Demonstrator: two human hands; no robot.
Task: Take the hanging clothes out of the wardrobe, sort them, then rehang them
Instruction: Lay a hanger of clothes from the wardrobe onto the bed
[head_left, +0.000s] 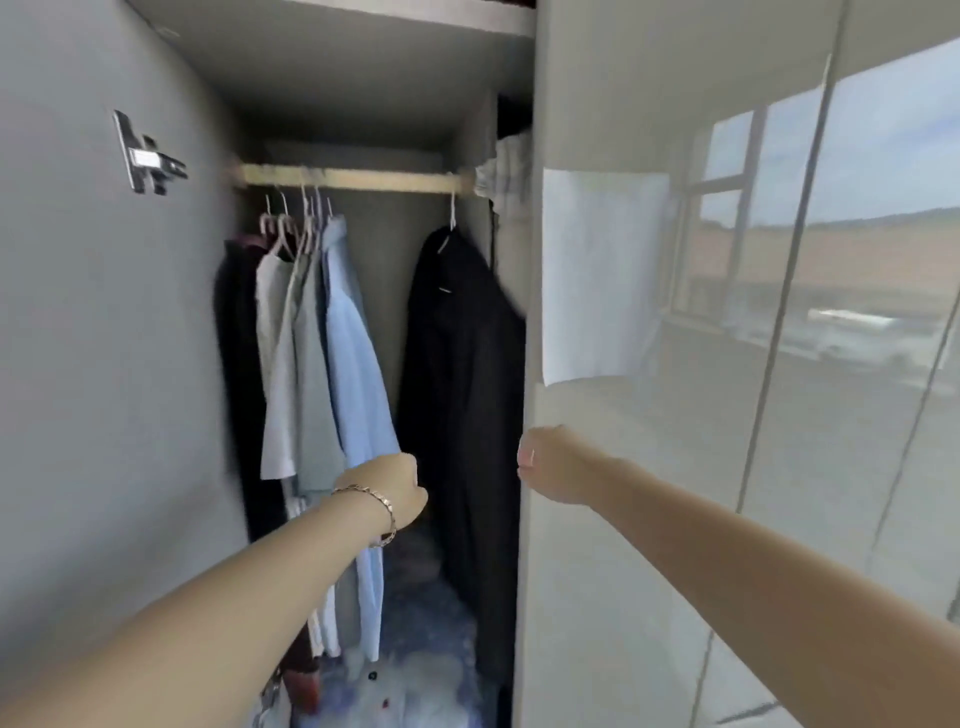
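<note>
The wardrobe stands open with a wooden rail (363, 179) across it. At the rail's left end hang a dark garment (239, 364), a white shirt (272, 322), a grey-green shirt (311, 364) and a light blue shirt (353, 364), bunched together. A long black coat (462, 364) hangs alone on the right. My left hand (395, 488), with a bracelet on its wrist, reaches in between the blue shirt's hem and the coat; its fingers are hidden. My right hand (545, 462) grips the edge of the glossy right door (675, 519).
The grey left door (104, 364) is swung open, with a metal hinge (148, 156) on it. A white sheet (597, 275) is stuck on the right door. Blue and white cloth (415, 686) lies piled on the wardrobe floor. Striped fabric (504, 171) bulges at the rail's right end.
</note>
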